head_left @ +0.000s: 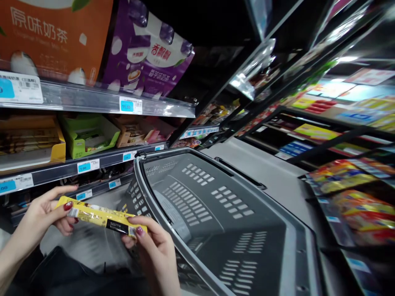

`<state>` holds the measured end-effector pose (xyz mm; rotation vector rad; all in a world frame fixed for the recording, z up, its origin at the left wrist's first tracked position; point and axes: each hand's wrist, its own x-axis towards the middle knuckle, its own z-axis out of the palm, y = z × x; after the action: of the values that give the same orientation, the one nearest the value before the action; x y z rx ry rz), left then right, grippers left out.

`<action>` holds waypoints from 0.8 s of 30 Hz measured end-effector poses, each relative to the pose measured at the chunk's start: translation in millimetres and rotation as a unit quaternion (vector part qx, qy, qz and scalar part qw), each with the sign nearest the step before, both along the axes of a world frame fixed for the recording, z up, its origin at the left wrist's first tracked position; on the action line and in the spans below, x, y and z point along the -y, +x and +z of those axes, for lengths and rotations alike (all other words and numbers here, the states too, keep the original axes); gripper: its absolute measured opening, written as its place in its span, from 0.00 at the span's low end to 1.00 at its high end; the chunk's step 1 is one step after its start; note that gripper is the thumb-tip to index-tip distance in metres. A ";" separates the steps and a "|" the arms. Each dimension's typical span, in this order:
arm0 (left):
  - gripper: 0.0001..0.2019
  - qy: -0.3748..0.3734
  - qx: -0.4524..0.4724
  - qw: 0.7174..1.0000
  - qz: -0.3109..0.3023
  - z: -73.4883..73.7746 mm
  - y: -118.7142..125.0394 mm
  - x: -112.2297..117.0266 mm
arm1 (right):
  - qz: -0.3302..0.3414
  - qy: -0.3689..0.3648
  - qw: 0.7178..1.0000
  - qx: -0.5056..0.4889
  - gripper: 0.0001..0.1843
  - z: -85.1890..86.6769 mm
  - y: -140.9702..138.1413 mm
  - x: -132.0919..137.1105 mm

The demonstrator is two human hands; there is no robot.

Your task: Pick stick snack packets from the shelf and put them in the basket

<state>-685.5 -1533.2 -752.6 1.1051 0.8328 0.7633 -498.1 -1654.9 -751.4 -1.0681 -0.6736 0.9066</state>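
Note:
A slim yellow stick packet (100,216) is stretched between my two hands, tilted down a little to the right. Its printed back shows a barcode near the left end and a black block near the right. My left hand (52,211) pinches the left end between thumb and fingers. At the other end, the thumb and fingers of my right hand (154,240) are closed on the packet. Just right of my hands stands a grey shopping basket (188,193) with slotted walls; no goods show inside it.
On the left shelf, an orange milk tea box (52,41) and a purple one (148,51) stand above an open yellow box (57,150) of sticks and a green box (89,135) of packets. Price tags (88,166) line the edges. Another shelf (336,222) with bagged goods rises at the right.

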 end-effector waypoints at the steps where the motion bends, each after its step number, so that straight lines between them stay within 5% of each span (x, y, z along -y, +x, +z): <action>1: 0.23 0.002 -0.005 1.000 -0.009 -2.0 -0.7 -1.8 | -0.004 -0.001 1.000 -0.012 0.13 1.4 -0.7 0.7; 6: 0.18 0.012 -0.054 0.998 -0.039 -7.6 -2.7 -5.3 | -0.017 -0.040 0.999 -0.016 0.13 0.5 -2.2 -0.3; 11: 0.15 0.056 -0.177 0.982 -0.045 -6.9 -0.9 -3.8 | -0.128 -0.099 0.985 0.067 0.19 -0.4 -7.0 -1.9; 15: 0.18 0.048 -0.245 0.961 -0.114 -7.2 -2.5 -10.4 | -0.173 -0.131 0.970 0.110 0.25 -0.8 -6.0 1.2; 19: 0.19 0.026 -0.190 0.974 -0.120 -17.8 3.0 -9.4 | -0.155 -0.062 0.983 0.071 0.22 -19.3 -1.3 -3.4; 22: 0.25 -0.010 -0.061 0.996 -0.072 -35.4 22.0 8.6 | -0.091 0.033 0.992 0.076 0.22 -35.0 -12.1 -12.9; 24: 0.28 -0.029 -0.026 0.996 -0.082 -49.6 39.5 27.1 | -0.106 0.020 0.985 0.134 0.17 -36.6 -23.3 -14.6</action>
<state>-645.9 -1560.3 -802.2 1.1294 0.7930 0.5726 -521.4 -1640.3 -788.0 -1.2134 -0.7793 0.5682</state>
